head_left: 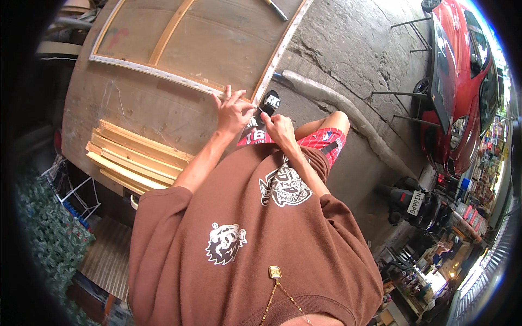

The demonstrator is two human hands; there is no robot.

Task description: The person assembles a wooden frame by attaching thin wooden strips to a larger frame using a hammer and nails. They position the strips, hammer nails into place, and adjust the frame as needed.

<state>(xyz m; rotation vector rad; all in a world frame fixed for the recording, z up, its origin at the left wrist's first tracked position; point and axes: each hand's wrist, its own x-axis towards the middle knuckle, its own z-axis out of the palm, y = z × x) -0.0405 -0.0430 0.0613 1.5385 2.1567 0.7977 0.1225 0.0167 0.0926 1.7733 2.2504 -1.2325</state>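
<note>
Wooden canvas frame [163, 41], corner under left hand [232, 111], fingers pinched on its white edge; right hand [278, 127] just beside, gripping small tool; wooden strips [133, 160] stacked left on bench [136, 108].

Table [136, 108]: frame [185, 38] lies on its far part; stack of slats [133, 160] on its near left edge. Left hand [232, 113] rests on the frame's near right corner, right hand [279, 129] just right of it, off the table edge. Car [462, 81] far right; scooter [418, 204] nearer, below it.
</note>
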